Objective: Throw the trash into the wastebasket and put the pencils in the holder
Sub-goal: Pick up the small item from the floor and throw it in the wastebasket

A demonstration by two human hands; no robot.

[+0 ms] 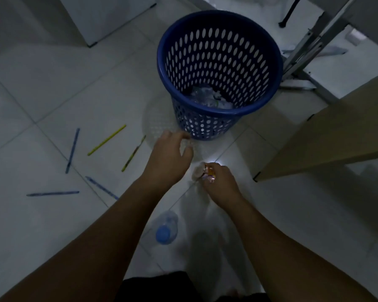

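Note:
A blue perforated wastebasket [219, 112] stands on the tiled floor ahead, with crumpled plastic and paper inside. My right hand [220, 184] is shut on a crumpled shiny wrapper [206, 172] just above the floor, short of the basket. My left hand [170, 158] hovers beside the basket's base, fingers curled and apart, holding nothing. Several pencils lie on the floor to the left: a yellow one [107, 139], a yellow-dark one [133, 153] and blue ones [72, 150] [52, 193] [102, 188]. A clear plastic bottle with a blue cap [166, 228] lies between my forearms.
A wooden board of a desk [327, 136] stands at the right. Metal furniture legs [301, 53] rise behind the basket. A white cabinet [105, 18] is at the back left. No pencil holder is in view.

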